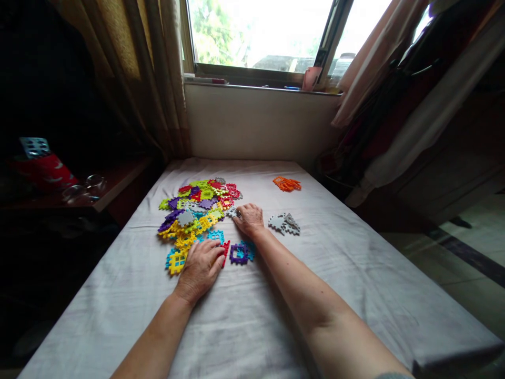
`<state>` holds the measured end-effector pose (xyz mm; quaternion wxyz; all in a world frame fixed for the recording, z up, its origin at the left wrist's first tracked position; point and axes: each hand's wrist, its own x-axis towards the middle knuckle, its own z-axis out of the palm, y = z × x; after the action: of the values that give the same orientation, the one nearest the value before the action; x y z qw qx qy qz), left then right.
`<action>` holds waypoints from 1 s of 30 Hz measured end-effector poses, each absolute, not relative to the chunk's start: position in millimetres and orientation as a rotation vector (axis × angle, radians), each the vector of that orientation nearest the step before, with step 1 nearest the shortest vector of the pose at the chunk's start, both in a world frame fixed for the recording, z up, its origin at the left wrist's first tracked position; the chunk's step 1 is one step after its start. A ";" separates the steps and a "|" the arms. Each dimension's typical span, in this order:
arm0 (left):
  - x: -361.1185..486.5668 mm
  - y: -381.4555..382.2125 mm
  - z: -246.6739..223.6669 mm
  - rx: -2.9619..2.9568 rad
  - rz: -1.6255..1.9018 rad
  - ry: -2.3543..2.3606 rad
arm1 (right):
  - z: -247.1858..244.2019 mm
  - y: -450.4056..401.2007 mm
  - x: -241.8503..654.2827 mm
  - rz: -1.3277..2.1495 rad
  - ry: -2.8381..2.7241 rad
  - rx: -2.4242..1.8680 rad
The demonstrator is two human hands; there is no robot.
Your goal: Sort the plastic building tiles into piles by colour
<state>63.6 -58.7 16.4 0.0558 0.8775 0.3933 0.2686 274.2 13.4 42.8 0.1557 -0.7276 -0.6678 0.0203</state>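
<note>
A mixed heap of toothed plastic building tiles (197, 197) in yellow, purple, green, red, blue and grey lies on the left half of the cloth. My left hand (200, 267) rests flat over the near end of the heap, fingers stretched out, beside a yellow tile (177, 261) and a red tile (226, 252). At the heap's right edge, my right hand (249, 218) has its fingers closed on a light grey tile (231, 212); its fingertips are partly hidden. A purple square-frame tile (239, 254) overlaps a blue one between my arms.
A small grey pile of tiles (284, 223) sits right of my right hand, with an orange pile (287, 183) farther back. The pale cloth (339, 279) covers the table, which meets the wall below a window. A side table (118, 184) with glasses (87, 188) stands at left.
</note>
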 end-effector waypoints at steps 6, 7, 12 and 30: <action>62.4 -57.5 15.0 2.661 0.823 1.175 | 35.1 -14.7 286.3 -0.022 -1.768 -1.956; 62.2 -57.1 14.7 2.662 0.825 1.171 | 33.2 -22.9 292.8 -0.043 -1.747 -1.934; 61.7 -55.5 12.3 2.669 0.842 1.157 | 24.2 -66.7 345.2 -0.162 -1.503 -2.016; 59.4 -52.6 8.0 2.706 0.844 1.150 | 22.6 -111.3 385.3 -0.095 -1.307 -2.321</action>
<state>59.4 -52.6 8.0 0.0413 0.8839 0.3756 0.2756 385.3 -111.3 22.6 0.2358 -0.8462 -0.4766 -0.0347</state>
